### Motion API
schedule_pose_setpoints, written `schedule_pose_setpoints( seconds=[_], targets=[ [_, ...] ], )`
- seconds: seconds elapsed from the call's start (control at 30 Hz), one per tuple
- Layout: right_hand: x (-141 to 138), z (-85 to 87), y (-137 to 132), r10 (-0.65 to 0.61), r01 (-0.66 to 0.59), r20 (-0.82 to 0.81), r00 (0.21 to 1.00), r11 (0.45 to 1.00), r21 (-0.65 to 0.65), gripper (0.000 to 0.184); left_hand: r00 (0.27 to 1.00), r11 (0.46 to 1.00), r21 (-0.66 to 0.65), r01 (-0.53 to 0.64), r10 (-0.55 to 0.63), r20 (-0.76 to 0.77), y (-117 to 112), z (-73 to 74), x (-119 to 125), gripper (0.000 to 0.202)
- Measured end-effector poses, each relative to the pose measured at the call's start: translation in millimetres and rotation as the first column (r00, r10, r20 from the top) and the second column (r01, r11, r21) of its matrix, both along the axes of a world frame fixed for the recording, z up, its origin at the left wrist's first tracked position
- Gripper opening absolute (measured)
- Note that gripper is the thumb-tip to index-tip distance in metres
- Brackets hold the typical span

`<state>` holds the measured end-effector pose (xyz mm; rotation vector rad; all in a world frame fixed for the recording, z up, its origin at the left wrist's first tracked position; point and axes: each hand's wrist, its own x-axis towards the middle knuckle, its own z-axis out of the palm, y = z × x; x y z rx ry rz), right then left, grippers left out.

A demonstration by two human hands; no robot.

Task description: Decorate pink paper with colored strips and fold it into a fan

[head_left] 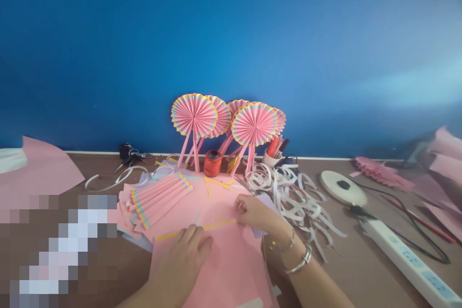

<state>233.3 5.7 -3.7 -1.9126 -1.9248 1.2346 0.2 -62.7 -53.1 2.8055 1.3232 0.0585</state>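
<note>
Yellow strip (216,225) in right hand (254,214)

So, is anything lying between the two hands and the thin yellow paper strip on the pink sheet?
Nothing visible does. The left hand lies flat on the pink paper sheet at the thin yellow paper strip, and the right hand touches its right end.

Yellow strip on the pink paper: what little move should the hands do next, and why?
Probably slide the left hand along the yellow strip to press it flat. The right hand seems to pinch the strip's right end, the left hand lies flat on the pink sheet just below it, and the strip runs straight across the sheet.
</note>
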Motion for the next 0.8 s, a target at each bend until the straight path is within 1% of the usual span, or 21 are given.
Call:
schedule_pose_setpoints(
  seconds=[0.1,0.17,0.33,0.57,0.8],
  targets=[
    [3.3,1.3,0.8,0.016,-0.017,0.023,1.000,0.998,0.065,0.027,1.000,1.000,-0.013,0.006,-0.007,-0.016,0.4,1.1,0.2,0.036],
    [5.5,1.5,1.6,0.011,-0.012,0.011,1.000,0.997,0.078,0.024,1.000,1.000,-0.013,0.009,-0.009,-0.017,0.5,1.2,0.4,0.036],
    [5.0,0.0,2.5,0.026,-0.024,-0.046,0.999,0.998,0.050,0.024,1.000,1.000,0.013,0.016,-0.016,0.002,-0.1,0.9,1.1,0.036],
    [-1.0,-2.4,1.9,0.026,-0.026,-0.008,1.000,0.999,0.046,0.028,1.000,1.000,0.028,0.009,-0.010,0.017,0.1,-0.5,1.7,0.035],
    [0.4,-4.9,3.5,0.044,-0.044,0.000,0.999,0.998,0.050,0.029,1.000,1.000,0.023,0.005,-0.006,0.020,-0.4,2.7,2.4,0.034]
  ],
)
